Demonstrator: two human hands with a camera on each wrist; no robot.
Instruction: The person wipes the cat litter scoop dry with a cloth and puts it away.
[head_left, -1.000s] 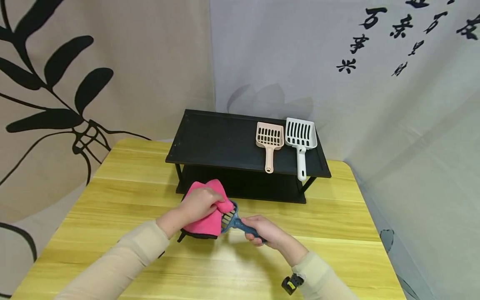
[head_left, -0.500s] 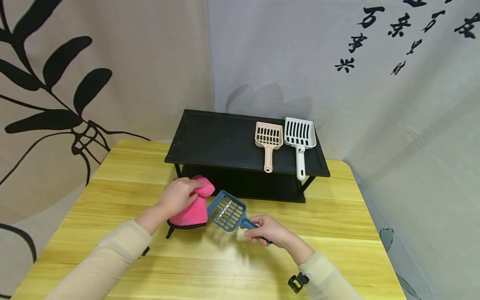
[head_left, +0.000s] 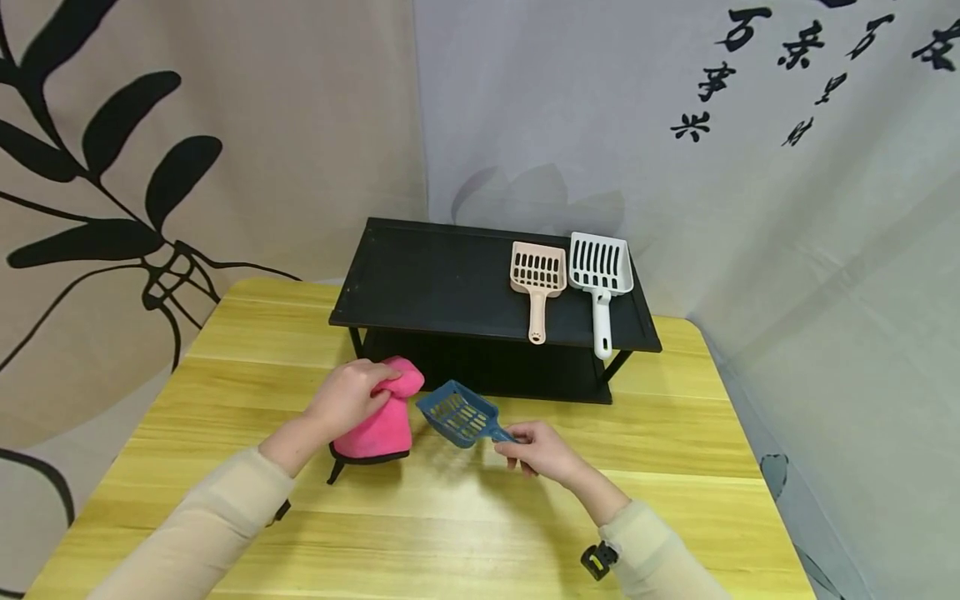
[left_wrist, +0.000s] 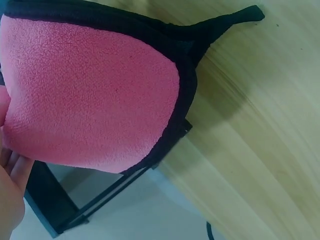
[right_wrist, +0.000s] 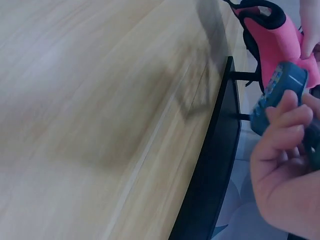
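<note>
My left hand [head_left: 351, 396] pinches the bunched top of a pink cloth [head_left: 375, 432] with black edging, which hangs down over the table's left side. In the left wrist view the pink cloth [left_wrist: 95, 95] fills much of the picture, a black loop sticking out at its corner. My right hand [head_left: 542, 450] grips the handle of a blue slotted litter scoop [head_left: 459, 414], its head tilted and raised above the table, close to the cloth's right side. From the right wrist, the scoop [right_wrist: 280, 97] shows side-on beyond the curled fingers [right_wrist: 287, 130].
A black two-tier rack [head_left: 442, 283] stands at the back of the wooden table [head_left: 465, 542]. On its top shelf lie a beige litter scoop [head_left: 538, 271] and a white one [head_left: 602, 267], handles over the front edge. Patterned curtains hang behind.
The pink cloth has come away from the scoop's head, my left hand drawing it to the left. My right hand has turned and lifted the scoop, whose slotted head is now uncovered.
</note>
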